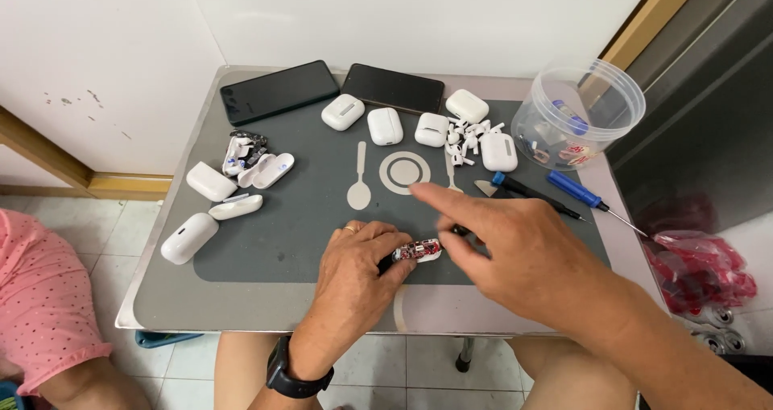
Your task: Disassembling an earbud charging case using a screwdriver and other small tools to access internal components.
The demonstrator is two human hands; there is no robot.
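Observation:
My left hand (pixel 354 269) rests on the grey mat (pixel 298 225) and pinches a small red circuit board in a white shell half (pixel 419 251) between thumb and fingers. My right hand (pixel 507 245) hovers just right of it, index finger stretched out to the left over the mat; a thin dark tool tip (pixel 460 230) shows under its fingers, but whether it is gripped is unclear. Several white earbud cases (pixel 385 125) lie in a row at the back of the mat, with loose white earbuds (pixel 467 136) beside them.
Two dark phones (pixel 278 90) lie at the table's back edge. Opened white case parts (pixel 241 173) sit at the left. A clear plastic tub (pixel 580 112) stands at the back right, with two blue-handled screwdrivers (pixel 576 191) near it. A person in pink (pixel 44 297) sits at left.

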